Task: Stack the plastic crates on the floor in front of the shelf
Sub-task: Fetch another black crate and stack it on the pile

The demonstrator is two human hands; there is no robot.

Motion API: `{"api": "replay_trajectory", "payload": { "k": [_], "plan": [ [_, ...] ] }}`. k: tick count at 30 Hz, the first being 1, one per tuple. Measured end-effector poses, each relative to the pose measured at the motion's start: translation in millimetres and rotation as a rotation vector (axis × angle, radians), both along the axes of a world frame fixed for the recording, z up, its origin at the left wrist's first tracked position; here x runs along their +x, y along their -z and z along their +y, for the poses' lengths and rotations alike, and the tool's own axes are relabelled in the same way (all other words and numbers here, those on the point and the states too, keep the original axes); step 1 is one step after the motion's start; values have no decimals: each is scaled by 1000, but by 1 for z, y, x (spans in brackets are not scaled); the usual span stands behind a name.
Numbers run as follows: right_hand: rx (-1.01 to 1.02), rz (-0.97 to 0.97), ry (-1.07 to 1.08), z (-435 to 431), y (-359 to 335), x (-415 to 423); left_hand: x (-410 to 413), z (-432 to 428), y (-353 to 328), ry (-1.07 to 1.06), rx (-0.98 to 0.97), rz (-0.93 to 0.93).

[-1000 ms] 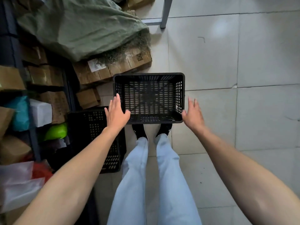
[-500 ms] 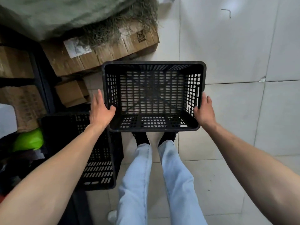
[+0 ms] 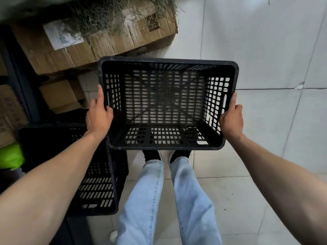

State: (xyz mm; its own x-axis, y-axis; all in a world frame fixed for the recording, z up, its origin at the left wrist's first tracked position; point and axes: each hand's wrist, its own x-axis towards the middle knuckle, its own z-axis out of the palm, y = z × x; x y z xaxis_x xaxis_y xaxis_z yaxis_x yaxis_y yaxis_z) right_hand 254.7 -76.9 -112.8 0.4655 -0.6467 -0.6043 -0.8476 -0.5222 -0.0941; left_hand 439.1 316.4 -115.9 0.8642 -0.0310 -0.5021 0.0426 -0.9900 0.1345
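Note:
An empty black slotted plastic crate [image 3: 166,103] is lifted off the floor in front of me, its opening facing up and tilted toward me. My left hand [image 3: 99,115] grips its left wall and my right hand [image 3: 230,119] grips its right wall near the handle slot. A second black crate [image 3: 95,188] stands on the floor at lower left, partly hidden by my left forearm. The dark shelf frame [image 3: 19,82] runs along the left.
A large cardboard box [image 3: 99,39] with straw-like netting on it lies behind the held crate, with a smaller box [image 3: 62,94] below it. A green object [image 3: 10,156] sits at the left edge. White tiled floor [image 3: 265,68] spreads to the right. My legs [image 3: 168,200] are below the crate.
Both hands closed onto the crate's sides and raised it from the floor toward me. The view dropped closer to the crates.

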Motion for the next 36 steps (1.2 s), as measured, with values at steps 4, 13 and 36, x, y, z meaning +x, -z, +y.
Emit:
{"api": "replay_trajectory", "payload": {
  "k": [4,13,36],
  "plan": [
    [-17,30,-43,0,0,3,0,0,-4,37,8,10],
    [31,77,-58,-7,-17,4,6,-8,-23,-1,76,125],
    [-57,157,-62,-54,-220,-9,26,-78,-245,196,178,176]
  ]
}}
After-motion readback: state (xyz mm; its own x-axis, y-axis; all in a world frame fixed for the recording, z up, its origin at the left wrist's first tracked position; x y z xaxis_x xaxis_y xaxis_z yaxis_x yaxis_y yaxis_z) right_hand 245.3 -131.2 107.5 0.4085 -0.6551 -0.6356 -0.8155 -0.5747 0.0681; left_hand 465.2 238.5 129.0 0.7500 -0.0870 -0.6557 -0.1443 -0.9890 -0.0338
